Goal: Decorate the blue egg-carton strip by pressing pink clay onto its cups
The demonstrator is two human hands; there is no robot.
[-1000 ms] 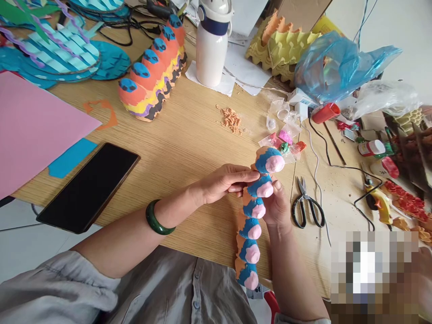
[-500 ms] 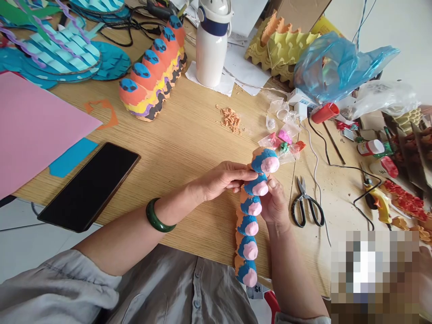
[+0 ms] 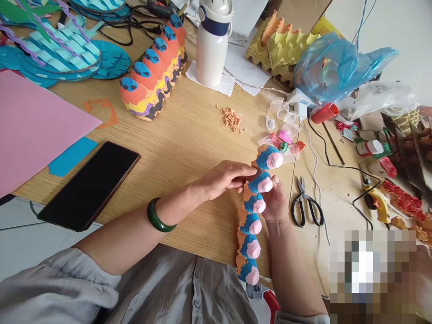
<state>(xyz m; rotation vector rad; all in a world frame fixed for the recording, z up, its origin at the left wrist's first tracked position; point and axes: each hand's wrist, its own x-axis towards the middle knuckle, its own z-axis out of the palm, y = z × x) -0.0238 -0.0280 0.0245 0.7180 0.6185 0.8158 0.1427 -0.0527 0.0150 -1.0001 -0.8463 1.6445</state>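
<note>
A bumpy egg-carton strip (image 3: 252,204) stands nearly upright between my hands, its humps covered in blue with pink lumps and orange along the left side. Beside its upper humps, my left hand (image 3: 229,177) pinches the orange edge with thumb and fingers. My right hand (image 3: 277,202) supports the strip from behind on the right, its thumb tip near the second pink lump. The other right fingers are hidden behind the strip. On the table to the right lie black-handled scissors (image 3: 306,204).
A phone (image 3: 89,186) and pink sheet (image 3: 37,130) lie left. Farther back stand a painted egg-carton piece (image 3: 151,74) and a white bottle (image 3: 212,54). Orange scraps (image 3: 231,119), wrapped clay lumps (image 3: 285,137), a red cap (image 3: 324,113) and cables lie around.
The strip's top has tilted slightly to the right and up, and its humps have shifted a little rightward. Both hands have barely moved.
</note>
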